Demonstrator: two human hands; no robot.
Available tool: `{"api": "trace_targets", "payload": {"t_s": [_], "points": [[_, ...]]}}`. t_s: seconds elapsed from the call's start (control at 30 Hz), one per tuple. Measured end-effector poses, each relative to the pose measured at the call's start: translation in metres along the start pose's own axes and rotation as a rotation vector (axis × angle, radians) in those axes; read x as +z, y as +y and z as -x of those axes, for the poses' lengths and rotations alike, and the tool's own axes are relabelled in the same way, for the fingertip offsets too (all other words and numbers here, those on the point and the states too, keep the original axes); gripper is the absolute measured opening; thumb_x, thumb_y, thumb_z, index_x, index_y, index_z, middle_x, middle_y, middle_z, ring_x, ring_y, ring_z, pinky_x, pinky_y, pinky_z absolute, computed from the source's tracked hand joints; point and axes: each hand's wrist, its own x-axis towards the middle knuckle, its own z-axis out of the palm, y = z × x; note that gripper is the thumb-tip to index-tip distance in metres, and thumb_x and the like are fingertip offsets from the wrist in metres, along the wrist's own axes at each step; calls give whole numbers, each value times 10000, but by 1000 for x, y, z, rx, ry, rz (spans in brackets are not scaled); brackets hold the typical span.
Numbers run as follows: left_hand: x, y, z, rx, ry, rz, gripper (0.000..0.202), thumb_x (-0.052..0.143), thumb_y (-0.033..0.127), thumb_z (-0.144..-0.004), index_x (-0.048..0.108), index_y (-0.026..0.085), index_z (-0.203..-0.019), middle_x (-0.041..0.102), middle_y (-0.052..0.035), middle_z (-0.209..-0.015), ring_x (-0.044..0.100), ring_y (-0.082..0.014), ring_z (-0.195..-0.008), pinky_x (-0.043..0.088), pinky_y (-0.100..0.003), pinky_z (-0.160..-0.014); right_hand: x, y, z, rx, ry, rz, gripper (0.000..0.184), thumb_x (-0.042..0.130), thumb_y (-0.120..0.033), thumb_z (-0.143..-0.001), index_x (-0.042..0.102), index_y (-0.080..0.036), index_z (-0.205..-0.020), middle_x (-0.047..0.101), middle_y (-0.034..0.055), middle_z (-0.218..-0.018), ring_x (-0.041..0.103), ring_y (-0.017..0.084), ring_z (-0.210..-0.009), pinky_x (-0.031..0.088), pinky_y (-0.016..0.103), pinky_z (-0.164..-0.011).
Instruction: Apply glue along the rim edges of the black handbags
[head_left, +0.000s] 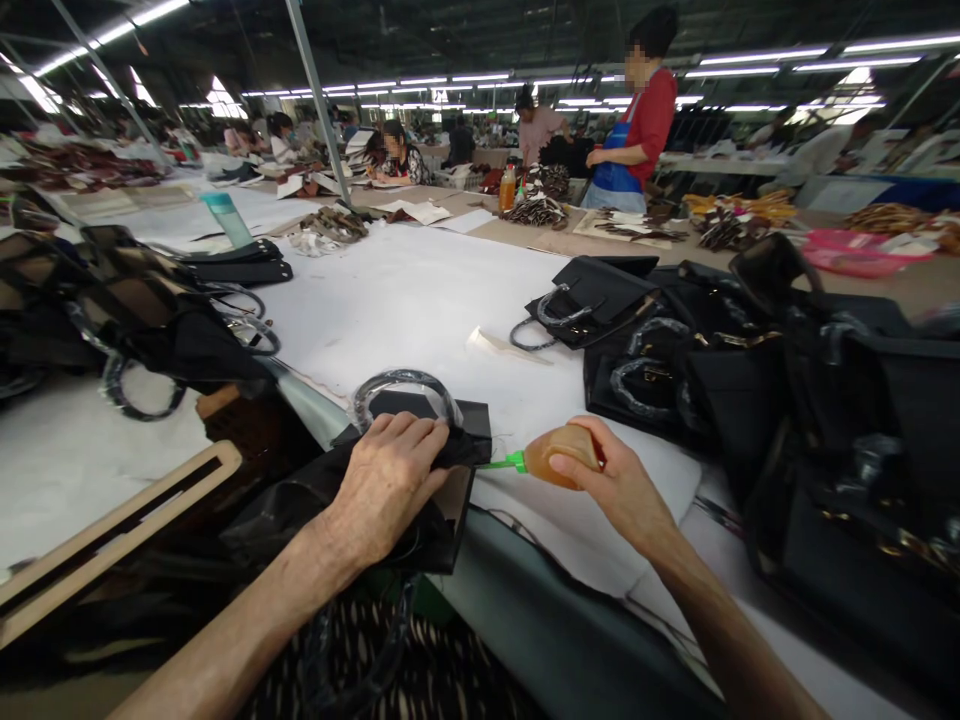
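Observation:
My right hand (611, 475) grips an amber glue bottle (559, 458) lying sideways, its green nozzle pointing left. The nozzle's tip reaches the right edge of a black handbag (442, 540) at the table's near edge. Over the bag's opening lies my left hand (394, 475), fingers curled onto the black material and holding it. A plastic-wrapped round handle (405, 385) stands up behind that hand. Another wrapped handle (360, 650) hangs down on the near side. My left fingers hide part of the bag's edge.
Black handbags (645, 370) are heaped on the right, with more black bags (165, 310) on the left. A pale slotted wooden frame (127, 535) juts in at lower left. Farther back are a teal-lidded bottle (227, 220) and a person in a red top (649, 125).

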Motion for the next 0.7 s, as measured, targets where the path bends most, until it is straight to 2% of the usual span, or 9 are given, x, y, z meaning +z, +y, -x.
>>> {"api": "trace_targets", "payload": {"t_s": [0.27,0.7], "points": [[4,2,6,16,8,-9,258,580,236,-843,569,123,-1075,644,-106,-1034,546,-254,-924,437,-399,-782,-1,1,13,-4,-60,-36,332,645,-365,-759,519,-246,-1043,588,-23,-852,546,212,-786,399,325,-734],[3,2,9,25,1,-12,271,566,217,-841,565,106,-1088,639,-108,-1051,542,-258,-930,428,-392,-789,-2,-8,33,73,-94,-115,364,674,-383,-729,530,-267,-1043,588,-36,-828,532,205,-787,400,312,-723]]}}
